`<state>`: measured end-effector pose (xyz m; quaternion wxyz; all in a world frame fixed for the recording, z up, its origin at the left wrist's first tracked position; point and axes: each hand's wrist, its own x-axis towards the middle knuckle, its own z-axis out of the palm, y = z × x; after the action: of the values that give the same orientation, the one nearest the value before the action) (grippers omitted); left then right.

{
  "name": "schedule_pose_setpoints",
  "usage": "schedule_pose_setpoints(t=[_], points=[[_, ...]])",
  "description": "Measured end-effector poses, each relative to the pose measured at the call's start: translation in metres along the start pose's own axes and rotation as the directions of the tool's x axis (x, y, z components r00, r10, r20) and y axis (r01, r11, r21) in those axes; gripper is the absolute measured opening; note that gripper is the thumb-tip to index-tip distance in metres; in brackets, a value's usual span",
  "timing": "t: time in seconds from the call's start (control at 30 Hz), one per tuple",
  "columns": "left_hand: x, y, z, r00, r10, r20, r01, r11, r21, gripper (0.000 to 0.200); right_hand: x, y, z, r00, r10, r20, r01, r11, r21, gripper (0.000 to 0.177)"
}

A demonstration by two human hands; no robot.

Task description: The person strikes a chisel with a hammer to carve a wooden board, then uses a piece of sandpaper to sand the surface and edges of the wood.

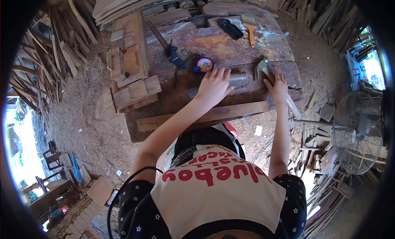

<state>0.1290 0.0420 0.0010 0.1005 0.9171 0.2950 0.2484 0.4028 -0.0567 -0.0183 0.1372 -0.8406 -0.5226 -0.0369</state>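
Sawdust-strewn workshop, worn workbench (222,43): the right hand (277,86) is closed on a grey metal tool (261,66), right of the tape measure (204,64). The left hand (214,85) lies open and flat just below the tape measure. A leftward slip of the tool could catch those nearby fingers.

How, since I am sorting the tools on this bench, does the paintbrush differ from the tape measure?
The paintbrush is long and slim, with an orange handle and pale bristles; the tape measure is round, blue with an orange face. The paintbrush lies at the far side; the tape measure sits beside the left hand. Both rest on the workbench.
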Motion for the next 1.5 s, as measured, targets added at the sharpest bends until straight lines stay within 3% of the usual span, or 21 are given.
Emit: schedule_pose_setpoints(t=[0.07, 0.13, 0.23, 0.27, 0.37, 0.43, 0.47, 0.53, 0.57, 0.63, 0.67, 0.73, 0.87, 0.93, 1.03, 1.13, 1.17, 1.23, 1.33, 1.4, 1.5], points=[[0.018, 0.006, 0.023, 0.999, 0.047, 0.0, -0.047, 0.995, 0.092, 0.046, 0.008, 0.011, 0.01, 1.0, -0.017, 0.02, 0.017, 1.0, -0.002, 0.049], [0.029, 0.009, 0.036, 0.984, -0.032, 0.178, 0.006, 0.989, 0.147, 0.048, 0.014, 0.01, 0.011, 0.999, -0.013, 0.039, 0.013, 1.0, 0.013, 0.05], [0.036, 0.004, 0.05, 0.973, -0.032, 0.23, 0.013, 0.996, 0.086, 0.044, 0.019, 0.005, 0.011, 0.996, -0.014, 0.091, 0.014, 1.0, 0.0, 0.051], [0.035, 0.0, 0.054, 0.985, 0.04, 0.171, -0.054, 0.995, 0.081, 0.043, 0.022, 0.002, 0.01, 0.995, -0.005, 0.103, 0.006, 1.0, -0.013, 0.05], [0.038, 0.01, 0.032, 0.99, -0.031, 0.139, 0.034, 0.999, -0.017, 0.045, 0.024, 0.003, 0.011, 0.994, -0.078, 0.07, 0.085, 0.992, -0.088, 0.046], [0.04, 0.021, -0.002, 0.995, 0.004, 0.098, 0.002, 0.998, -0.063, 0.043, 0.027, -0.01, -0.001, 0.974, 0.08, 0.211, -0.044, 0.984, -0.171, 0.045], [0.04, 0.027, -0.018, 0.996, 0.07, 0.06, -0.059, 0.984, -0.168, 0.042, 0.027, -0.003, 0.003, 0.973, 0.071, 0.217, -0.035, 0.985, -0.167, 0.045], [0.031, 0.046, -0.049, 0.988, 0.145, 0.058, -0.126, 0.96, -0.252, 0.04, 0.025, 0.012, 0.006, 0.999, 0.037, -0.022, -0.04, 0.987, -0.157, 0.049], [0.022, 0.054, -0.051, 0.986, 0.166, 0.036, -0.15, 0.95, -0.273, 0.041, 0.021, 0.014, 0.002, 0.999, 0.033, -0.022, -0.036, 0.987, -0.154, 0.049], [0.001, 0.074, -0.056, 0.981, 0.162, 0.111, -0.12, 0.942, -0.315, 0.042, 0.003, -0.001, -0.043, 0.964, 0.265, 0.028, -0.254, 0.885, 0.389, 0.051], [-0.01, 0.08, -0.044, 0.974, 0.191, 0.123, -0.14, 0.931, -0.338, 0.041, -0.011, -0.012, -0.064, 0.964, 0.263, 0.025, -0.252, 0.886, 0.389, 0.051], [-0.022, 0.095, -0.035, 0.962, 0.266, 0.059, -0.23, 0.908, -0.351, 0.043, -0.049, -0.031, -0.097, 0.903, 0.402, 0.154, -0.365, 0.526, 0.768, 0.049], [-0.039, 0.109, -0.004, 0.957, 0.29, 0.028, -0.269, 0.917, -0.294, 0.047, -0.12, -0.03, -0.117, 0.914, 0.358, 0.193, -0.355, 0.472, 0.807, 0.037], [-0.042, 0.114, -0.002, 0.966, 0.24, 0.091, -0.212, 0.946, -0.244, 0.048, -0.154, -0.045, -0.126, 0.845, 0.488, 0.217, -0.407, 0.324, 0.854, 0.034], [-0.039, 0.116, 0.008, 0.975, 0.167, 0.15, -0.142, 0.976, -0.166, 0.05, -0.187, -0.053, -0.145, 0.789, 0.606, 0.1, -0.348, 0.306, 0.886, 0.042], [-0.036, 0.116, 0.01, 0.976, 0.085, 0.202, -0.049, 0.983, -0.177, 0.052, -0.201, -0.041, -0.161, 0.769, 0.639, -0.027, -0.181, 0.257, 0.949, 0.048], [-0.035, 0.116, 0.009, 0.987, 0.064, 0.145, -0.036, 0.981, -0.188, 0.051, -0.203, -0.039, -0.164, 0.788, 0.607, -0.107, -0.07, 0.26, 0.963, 0.048], [-0.034, 0.117, 0.01, 0.995, 0.04, 0.093, -0.021, 0.979, -0.204, 0.05, -0.198, -0.044, -0.174, 0.752, 0.654, -0.083, -0.019, 0.148, 0.989, 0.047], [-0.031, 0.118, 0.0, 0.996, -0.021, 0.091, 0.039, 0.979, -0.199, 0.049, -0.198, -0.036, -0.166, 0.793, 0.607, -0.041, -0.084, 0.176, 0.981, 0.051], [-0.035, 0.123, -0.018, 0.993, -0.025, -0.112, 0.008, 0.988, -0.153, 0.05, -0.198, -0.047, -0.157, 0.825, 0.564, 0.027, -0.169, 0.2, 0.965, 0.047], [-0.034, 0.122, -0.03, 0.977, 0.057, -0.207, -0.092, 0.983, -0.16, 0.056, -0.194, -0.049, -0.153, 0.823, 0.565, 0.06, -0.186, 0.168, 0.968, 0.046]])
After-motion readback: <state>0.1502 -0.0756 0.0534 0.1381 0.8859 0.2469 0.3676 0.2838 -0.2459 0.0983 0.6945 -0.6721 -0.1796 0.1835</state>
